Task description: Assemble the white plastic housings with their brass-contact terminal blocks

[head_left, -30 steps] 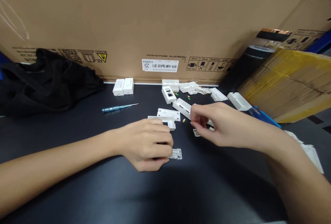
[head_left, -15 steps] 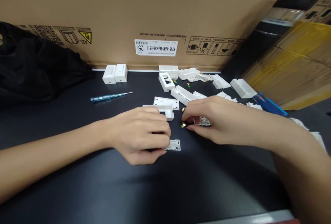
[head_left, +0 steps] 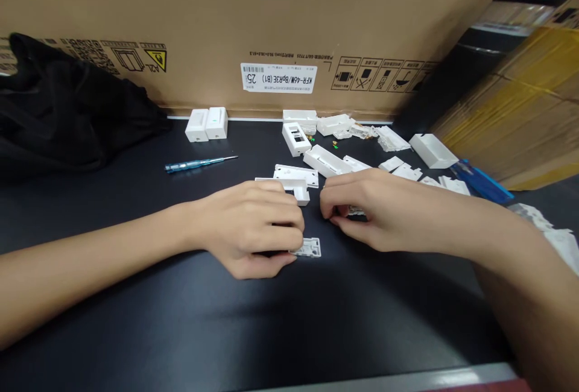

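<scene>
My left hand is closed on a small white plastic base on the dark tabletop; only the base's right end shows past the fingers. To its right, my right hand is closed in a pinch at the table surface. Its thumb and forefinger meet where a small brass metal piece lay, and the piece is now hidden by the fingers. Part of another white plastic piece shows under the right palm. Just beyond the left fingers lie an open white housing and a flat white cover plate.
A blue screwdriver and two white switch-like units lie left. Several white casings spread along the back and right. A large carton stands behind, a black bag left, a taped bundle right.
The right thumb and forefinger have come together over the brass piece, which no longer shows. The left hand keeps its grip on the white base. The whole view has shifted slightly.
</scene>
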`<state>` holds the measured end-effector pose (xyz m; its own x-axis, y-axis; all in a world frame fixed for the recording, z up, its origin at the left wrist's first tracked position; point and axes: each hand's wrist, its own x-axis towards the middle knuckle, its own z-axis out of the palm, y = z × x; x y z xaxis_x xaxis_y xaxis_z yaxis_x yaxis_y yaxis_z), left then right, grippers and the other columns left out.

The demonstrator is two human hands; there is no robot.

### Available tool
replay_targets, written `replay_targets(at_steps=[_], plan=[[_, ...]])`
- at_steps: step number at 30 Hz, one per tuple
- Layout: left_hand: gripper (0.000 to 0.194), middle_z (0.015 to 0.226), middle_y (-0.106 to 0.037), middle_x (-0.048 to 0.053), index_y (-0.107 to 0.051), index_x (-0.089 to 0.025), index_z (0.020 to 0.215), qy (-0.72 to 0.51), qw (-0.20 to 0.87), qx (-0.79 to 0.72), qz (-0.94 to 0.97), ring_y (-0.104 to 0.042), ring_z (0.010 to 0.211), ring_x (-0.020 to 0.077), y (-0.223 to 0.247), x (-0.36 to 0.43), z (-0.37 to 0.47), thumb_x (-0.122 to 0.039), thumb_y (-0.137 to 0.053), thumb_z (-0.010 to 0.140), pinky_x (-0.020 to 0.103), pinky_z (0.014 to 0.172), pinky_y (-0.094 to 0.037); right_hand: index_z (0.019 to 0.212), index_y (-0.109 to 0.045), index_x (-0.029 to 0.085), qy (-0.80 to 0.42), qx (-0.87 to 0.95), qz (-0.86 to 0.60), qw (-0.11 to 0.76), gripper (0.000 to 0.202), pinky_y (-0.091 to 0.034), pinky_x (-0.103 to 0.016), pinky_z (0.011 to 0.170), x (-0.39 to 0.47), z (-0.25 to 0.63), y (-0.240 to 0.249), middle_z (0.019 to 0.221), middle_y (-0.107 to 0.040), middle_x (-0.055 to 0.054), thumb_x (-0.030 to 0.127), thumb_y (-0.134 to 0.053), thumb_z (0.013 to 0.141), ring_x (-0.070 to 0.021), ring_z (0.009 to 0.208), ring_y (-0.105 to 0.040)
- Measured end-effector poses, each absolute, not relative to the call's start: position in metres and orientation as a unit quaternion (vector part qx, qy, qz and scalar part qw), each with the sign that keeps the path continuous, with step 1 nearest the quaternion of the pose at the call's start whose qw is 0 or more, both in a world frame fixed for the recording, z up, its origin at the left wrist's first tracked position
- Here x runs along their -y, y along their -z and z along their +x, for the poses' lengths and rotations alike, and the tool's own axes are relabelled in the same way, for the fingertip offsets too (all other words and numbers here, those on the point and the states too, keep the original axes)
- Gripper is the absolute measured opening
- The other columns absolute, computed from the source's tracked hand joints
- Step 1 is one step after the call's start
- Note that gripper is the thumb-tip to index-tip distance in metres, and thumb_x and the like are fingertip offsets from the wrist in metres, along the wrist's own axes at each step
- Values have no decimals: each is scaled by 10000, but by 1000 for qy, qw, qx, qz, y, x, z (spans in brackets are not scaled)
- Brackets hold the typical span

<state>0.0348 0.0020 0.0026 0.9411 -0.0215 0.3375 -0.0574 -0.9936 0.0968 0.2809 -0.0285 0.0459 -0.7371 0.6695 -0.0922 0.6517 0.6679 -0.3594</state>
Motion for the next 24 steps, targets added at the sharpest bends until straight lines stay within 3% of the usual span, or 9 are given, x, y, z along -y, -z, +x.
replay_targets(at_steps=[7, 10, 19, 24], plan=[[140, 857, -724, 51, -657, -198, 876, -201, 59, 35, 977, -639, 738, 172, -3, -4, 35, -253, -540, 929, 331, 714, -466, 822, -648, 217, -159, 894, -418, 19, 16, -406, -278, 619, 30, 285, -57, 813, -678, -13, 215, -632, 821, -169, 721, -604], [142, 850, -722, 52, -661, -188, 874, -205, 59, 36, 976, -637, 730, 171, -3, -4, 35, -249, -545, 927, 327, 717, -464, 772, -644, 207, -139, 884, -447, -14, 113, -387, -274, 578, 33, 283, -60, 765, -662, -20, 272, -610, 857, -165, 673, -583], [147, 868, -721, 50, -660, -192, 875, -204, 55, 36, 977, -628, 742, 172, 2, -6, 35, -259, -545, 936, 323, 716, -452, 734, -651, 205, -132, 886, -444, -36, 131, -374, -276, 582, 32, 282, -56, 741, -661, -19, 186, -571, 836, -154, 638, -560], [163, 887, -724, 52, -659, -194, 894, -202, 49, 37, 977, -632, 765, 170, 1, -6, 34, -268, -525, 950, 321, 732, -461, 789, -689, 217, -194, 889, -414, -21, 104, -391, -279, 605, 35, 279, -61, 751, -677, -5, 167, -597, 799, -157, 664, -573]])
